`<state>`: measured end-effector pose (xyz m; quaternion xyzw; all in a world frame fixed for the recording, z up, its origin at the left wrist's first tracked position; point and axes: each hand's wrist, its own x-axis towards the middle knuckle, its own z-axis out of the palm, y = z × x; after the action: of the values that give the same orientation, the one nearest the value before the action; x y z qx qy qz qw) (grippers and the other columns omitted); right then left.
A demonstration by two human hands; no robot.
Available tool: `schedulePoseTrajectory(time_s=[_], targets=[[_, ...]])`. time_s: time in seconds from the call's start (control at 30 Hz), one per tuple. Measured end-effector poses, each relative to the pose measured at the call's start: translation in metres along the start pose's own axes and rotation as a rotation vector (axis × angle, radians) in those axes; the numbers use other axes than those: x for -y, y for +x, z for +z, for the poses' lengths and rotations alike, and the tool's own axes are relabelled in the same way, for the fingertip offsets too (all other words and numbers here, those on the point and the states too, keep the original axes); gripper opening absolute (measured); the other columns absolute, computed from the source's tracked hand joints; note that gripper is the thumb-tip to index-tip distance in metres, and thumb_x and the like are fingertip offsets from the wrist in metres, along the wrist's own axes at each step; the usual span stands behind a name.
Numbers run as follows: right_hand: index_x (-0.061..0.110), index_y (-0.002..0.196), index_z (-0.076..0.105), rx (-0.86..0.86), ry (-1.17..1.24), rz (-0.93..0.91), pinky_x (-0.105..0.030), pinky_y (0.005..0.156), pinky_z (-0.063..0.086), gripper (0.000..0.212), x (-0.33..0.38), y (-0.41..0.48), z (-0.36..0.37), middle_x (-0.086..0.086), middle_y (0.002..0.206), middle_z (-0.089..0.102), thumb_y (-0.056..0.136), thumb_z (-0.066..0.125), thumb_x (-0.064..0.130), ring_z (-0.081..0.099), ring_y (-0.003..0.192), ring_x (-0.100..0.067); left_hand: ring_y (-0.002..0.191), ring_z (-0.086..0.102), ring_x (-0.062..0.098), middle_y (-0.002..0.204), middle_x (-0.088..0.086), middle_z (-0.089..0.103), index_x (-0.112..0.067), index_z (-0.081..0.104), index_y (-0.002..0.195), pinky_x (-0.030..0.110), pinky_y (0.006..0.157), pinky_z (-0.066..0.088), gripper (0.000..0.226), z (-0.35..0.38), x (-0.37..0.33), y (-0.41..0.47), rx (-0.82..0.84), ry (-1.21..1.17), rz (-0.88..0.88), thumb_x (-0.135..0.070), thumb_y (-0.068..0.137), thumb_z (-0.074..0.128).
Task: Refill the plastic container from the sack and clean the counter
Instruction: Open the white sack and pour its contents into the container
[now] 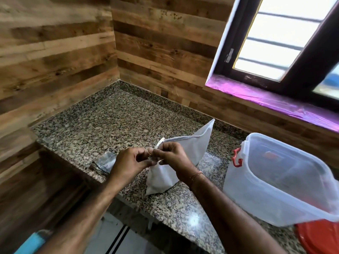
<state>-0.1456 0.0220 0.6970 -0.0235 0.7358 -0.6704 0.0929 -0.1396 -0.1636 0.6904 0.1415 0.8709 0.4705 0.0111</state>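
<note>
A white cloth sack [185, 149] stands on the speckled granite counter [113, 121], its tied neck toward me. My left hand [130, 162] and my right hand [170, 154] meet at that neck, fingers pinched on the white tie string. To the right stands a clear plastic container [278, 182], open on top, with red handle clips [236, 158]. Its inside is blurred; reddish shapes show through the wall.
A red lid [319, 237] lies at the lower right under the container's corner. A crumpled clear plastic wrapper [104, 162] lies left of my left hand near the counter edge. Wood-panel walls enclose the corner. A window with a purple sill [271, 99] is at the right.
</note>
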Motion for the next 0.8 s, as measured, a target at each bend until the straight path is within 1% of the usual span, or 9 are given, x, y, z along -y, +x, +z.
schedulePoseTrajectory(time_s=[0.13,0.27,0.33,0.43,0.53,0.6,0.7,0.77,0.8], targets=[[-0.007,0.086,0.069,-0.083,-0.064,-0.026,-0.020,0.060,0.050,0.032,-0.003,-0.001,-0.012,-0.011,0.075,0.070,0.091,0.078,0.024,0.062,0.069,-0.014,0.062,0.059,0.013,0.064,-0.006,0.064,-0.022,0.066,0.069,0.019,0.051,0.043,0.024,0.004,0.006,-0.003,-0.063,0.073,0.139,-0.032,0.087,0.078],[0.010,0.081,0.075,-0.430,-0.156,-0.033,-0.023,0.064,0.052,0.021,-0.004,0.005,-0.074,-0.010,0.077,0.073,0.089,0.079,0.029,0.063,0.068,-0.011,0.062,0.061,0.004,0.064,-0.010,0.063,-0.029,0.062,0.068,0.017,0.055,0.046,0.022,-0.005,0.028,-0.010,0.053,0.075,0.059,-0.028,0.084,0.078],[0.010,0.073,0.075,-0.575,-0.200,-0.003,-0.024,0.060,0.049,0.022,0.000,0.011,-0.114,-0.008,0.071,0.073,0.085,0.083,0.027,0.060,0.062,-0.011,0.062,0.060,0.003,0.064,-0.012,0.062,-0.031,0.060,0.068,0.020,0.056,0.050,0.019,-0.014,0.027,-0.010,0.146,0.069,0.041,-0.040,0.078,0.074],[0.014,0.063,0.072,-0.582,-0.257,0.045,-0.025,0.058,0.046,0.029,-0.003,0.019,-0.134,-0.007,0.067,0.074,0.082,0.085,0.031,0.061,0.062,-0.012,0.067,0.060,-0.004,0.085,-0.017,0.067,-0.031,0.063,0.089,0.025,0.060,0.053,0.026,-0.014,0.004,0.009,0.200,0.359,0.106,-0.056,0.081,0.067],[0.015,0.061,0.069,-0.583,-0.275,0.028,-0.027,0.059,0.048,0.031,-0.010,0.025,-0.126,-0.010,0.069,0.076,0.084,0.084,0.030,0.064,0.063,-0.014,0.083,0.062,0.011,0.108,-0.015,0.064,-0.033,0.053,0.117,0.026,0.065,0.041,0.054,0.013,-0.032,0.047,0.159,0.703,0.175,-0.075,0.083,0.060],[0.012,0.063,0.070,-0.604,-0.280,0.024,-0.029,0.060,0.050,0.030,-0.011,0.027,-0.128,-0.014,0.073,0.077,0.084,0.084,0.029,0.066,0.064,-0.014,0.090,0.064,0.019,0.106,-0.004,0.068,-0.028,0.053,0.115,0.031,0.070,0.040,0.059,0.037,-0.048,0.067,0.185,0.830,0.199,-0.079,0.084,0.056],[0.006,0.066,0.071,-0.629,-0.339,0.040,-0.031,0.061,0.054,0.035,-0.012,0.031,-0.144,-0.010,0.070,0.077,0.082,0.084,0.033,0.067,0.064,-0.011,0.098,0.069,0.022,0.102,0.002,0.072,-0.021,0.064,0.108,0.034,0.077,0.050,0.047,0.055,-0.054,0.079,0.204,0.921,0.231,-0.065,0.092,0.060],[0.007,0.065,0.070,-0.649,-0.391,0.061,-0.036,0.061,0.054,0.037,-0.011,0.036,-0.158,-0.008,0.067,0.076,0.080,0.083,0.038,0.064,0.060,-0.012,0.087,0.067,0.015,0.099,0.000,0.074,-0.021,0.069,0.106,0.030,0.074,0.051,0.036,0.057,-0.050,0.076,0.196,0.863,0.251,-0.055,0.096,0.061],[0.007,0.065,0.070,-0.658,-0.395,0.070,-0.036,0.061,0.052,0.036,-0.010,0.040,-0.168,-0.009,0.067,0.076,0.081,0.082,0.037,0.062,0.058,-0.012,0.079,0.061,0.010,0.097,-0.002,0.074,-0.022,0.070,0.105,0.026,0.069,0.046,0.033,0.057,-0.048,0.074,0.191,0.837,0.261,-0.053,0.098,0.060]])
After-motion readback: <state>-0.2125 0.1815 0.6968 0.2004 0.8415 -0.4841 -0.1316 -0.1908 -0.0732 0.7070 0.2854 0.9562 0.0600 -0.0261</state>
